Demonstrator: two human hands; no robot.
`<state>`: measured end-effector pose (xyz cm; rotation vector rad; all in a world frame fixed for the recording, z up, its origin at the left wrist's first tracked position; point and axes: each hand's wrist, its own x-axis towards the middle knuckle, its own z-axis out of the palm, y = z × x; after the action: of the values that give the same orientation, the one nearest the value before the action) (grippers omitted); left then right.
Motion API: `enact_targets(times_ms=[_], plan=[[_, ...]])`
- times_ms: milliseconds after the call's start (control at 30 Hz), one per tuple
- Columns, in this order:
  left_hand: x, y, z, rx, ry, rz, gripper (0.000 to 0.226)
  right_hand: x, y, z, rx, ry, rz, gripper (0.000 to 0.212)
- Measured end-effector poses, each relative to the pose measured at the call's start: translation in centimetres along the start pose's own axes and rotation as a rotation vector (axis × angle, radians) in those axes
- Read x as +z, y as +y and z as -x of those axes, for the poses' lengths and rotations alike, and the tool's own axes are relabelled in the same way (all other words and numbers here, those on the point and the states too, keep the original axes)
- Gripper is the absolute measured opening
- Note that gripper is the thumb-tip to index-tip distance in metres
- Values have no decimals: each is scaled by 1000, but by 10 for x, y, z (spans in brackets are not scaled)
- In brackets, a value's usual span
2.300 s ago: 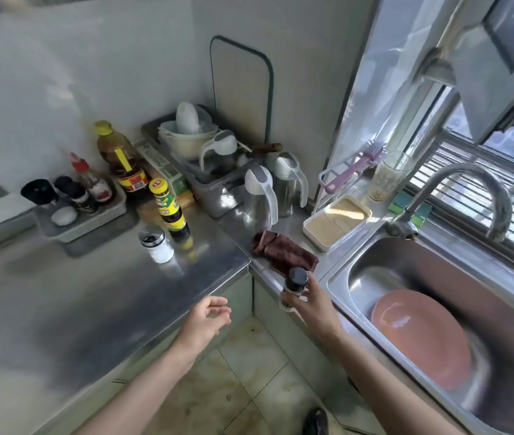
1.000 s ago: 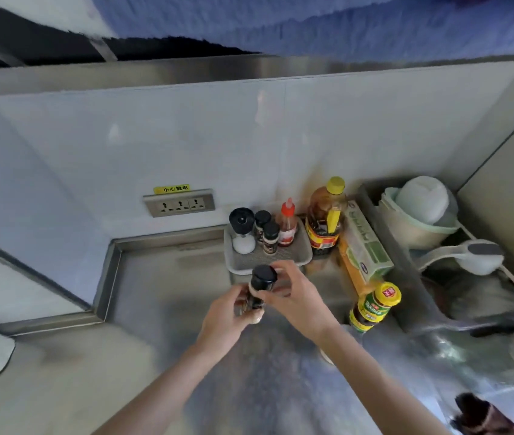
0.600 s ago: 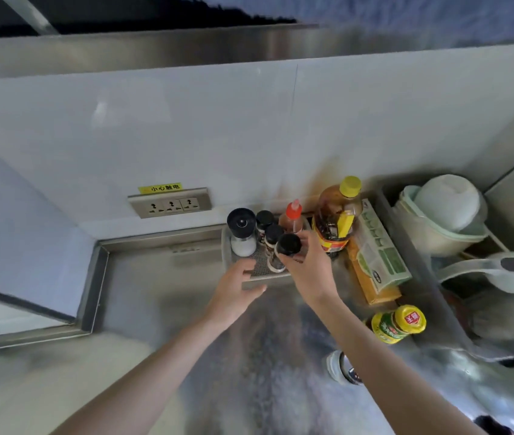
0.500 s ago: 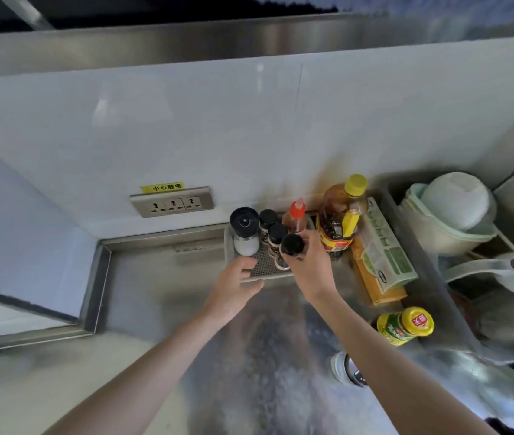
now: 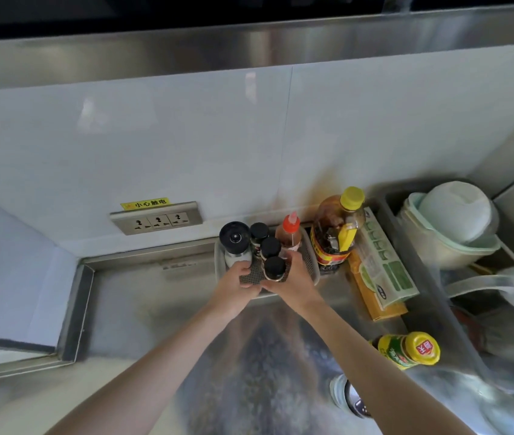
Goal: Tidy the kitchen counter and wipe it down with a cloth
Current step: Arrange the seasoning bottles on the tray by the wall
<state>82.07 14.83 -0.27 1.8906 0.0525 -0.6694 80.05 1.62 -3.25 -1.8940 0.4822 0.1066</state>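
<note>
Both hands at the grey condiment tray [image 5: 312, 271], setting a black-capped spice jar [image 5: 274, 269] into it.

Mid-frame on the steel bench [image 5: 142, 296], the right hand [image 5: 293, 282] curls round the jar, which stands upright at the tray's front edge; the left hand [image 5: 237, 284] grips that front rim just beside it, fingers bent over the mesh floor. Behind the jar in the tray stand two more black-capped jars [image 5: 265, 240], a black-topped grinder [image 5: 235, 241] and a red-capped bottle [image 5: 290, 230]. Right of the tray are a yellow-capped oil bottle [image 5: 339, 227] and a green-and-orange box [image 5: 381, 271]. At lower right a yellow-lidded jar [image 5: 409, 350] stands on the bench, with a metal-lidded shaker [image 5: 348, 400] below it.
</note>
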Motion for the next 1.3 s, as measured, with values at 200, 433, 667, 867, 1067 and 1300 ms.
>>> enact_targets(times_ms=[200,433,667,867,1067,1300], plan=[[12,22,-10,47,-107,103,62,1,0,-13,61,-160,-70,86],[12,23,-20,27,-150,90,73,7,3,-16,90,-129,37,78],[5,18,-19,63,-134,118,73,9,1,-12,25,-125,10,68],[8,17,-14,60,-140,180,73,3,-8,-4,11,-115,-48,54],[3,25,2,49,-99,169,65,-3,-21,10,-35,-134,-58,56],[-6,14,21,-25,-52,26,53,-19,-33,36,25,-19,38,36]])
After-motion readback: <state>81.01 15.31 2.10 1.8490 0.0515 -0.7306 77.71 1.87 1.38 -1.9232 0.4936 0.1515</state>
